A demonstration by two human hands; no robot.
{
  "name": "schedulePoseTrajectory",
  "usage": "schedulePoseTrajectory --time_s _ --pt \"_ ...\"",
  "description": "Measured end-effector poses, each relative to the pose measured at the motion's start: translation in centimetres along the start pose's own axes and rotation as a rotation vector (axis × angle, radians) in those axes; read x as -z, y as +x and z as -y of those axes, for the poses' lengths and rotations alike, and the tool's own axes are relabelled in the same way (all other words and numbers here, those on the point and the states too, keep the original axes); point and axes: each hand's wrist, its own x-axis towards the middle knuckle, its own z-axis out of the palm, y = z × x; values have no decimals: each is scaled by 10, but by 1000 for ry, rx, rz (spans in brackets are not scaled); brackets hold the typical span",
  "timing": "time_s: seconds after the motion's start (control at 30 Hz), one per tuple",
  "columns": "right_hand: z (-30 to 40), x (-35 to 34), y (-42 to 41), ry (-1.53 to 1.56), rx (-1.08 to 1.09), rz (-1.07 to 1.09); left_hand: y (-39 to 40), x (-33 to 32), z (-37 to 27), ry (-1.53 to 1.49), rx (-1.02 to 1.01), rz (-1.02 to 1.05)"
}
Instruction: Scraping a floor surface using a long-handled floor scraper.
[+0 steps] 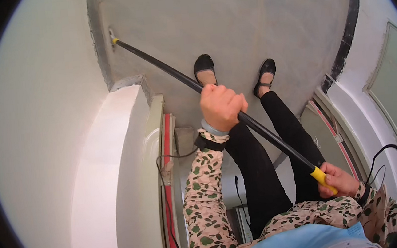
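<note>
A long black pole [165, 68] with a yellow end grip crosses the view from upper left to lower right. My left hand [222, 104] is closed around its middle, palm side hidden. At its lower right end, my right hand [338, 179] grips beside and on the yellow grip [323, 178]. The far end has a yellow collar and a narrow head [112, 38] that lies at the floor near the left wall; its exact kind cannot be told. Both wrists wear dark bands with cables.
Grey concrete floor [228, 22] spreads ahead, bordered by dark strips along both walls. A white wall corner [123, 109] juts out on the left. Door frames with red strips [170, 204] stand on both sides. My feet in black shoes [204, 65] are on the floor.
</note>
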Motion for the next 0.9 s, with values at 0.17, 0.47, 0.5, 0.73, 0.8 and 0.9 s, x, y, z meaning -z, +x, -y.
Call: schedulePoseTrajectory --time_s 0.17,0.47,0.5,0.73,0.8,0.9 --pt "13 -29 -4 1 103 102 27 4 7 -30 -26 5" --pt "33 -89 1 47 140 52 43 3 42 -51 -45 -5" --pt "36 -97 2 42 147 27 44 2 43 -43 -8 -51" --pt "58 -100 17 114 206 74 73 14 77 111 43 107" --pt "59 -99 18 132 198 104 76 12 62 61 40 54" --pt "60 -105 15 167 239 156 72 1 11 35 -5 -76"
